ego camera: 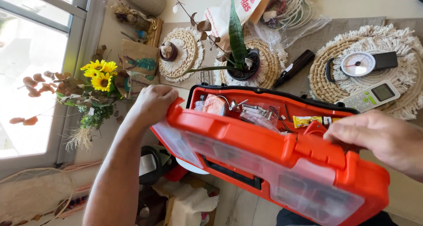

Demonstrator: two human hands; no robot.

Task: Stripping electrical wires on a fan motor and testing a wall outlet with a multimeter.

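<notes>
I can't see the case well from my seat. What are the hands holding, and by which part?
Both hold the orange tool case by its lid: left hand at the left corner, right hand at the lid's edge by the latch.

The toolbox (273, 160) lies between the left hand (152, 103) and right hand (379, 138), its lid nearest; beyond the left hand stand sunflowers (100, 75), beyond the right hand a remote (371, 96) on a mat (326, 83).

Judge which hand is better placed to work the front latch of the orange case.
Probably the right hand: its fingertips lie beside the orange latch on the lid of the orange case. The left hand grips the lid's far corner, away from it.
</notes>
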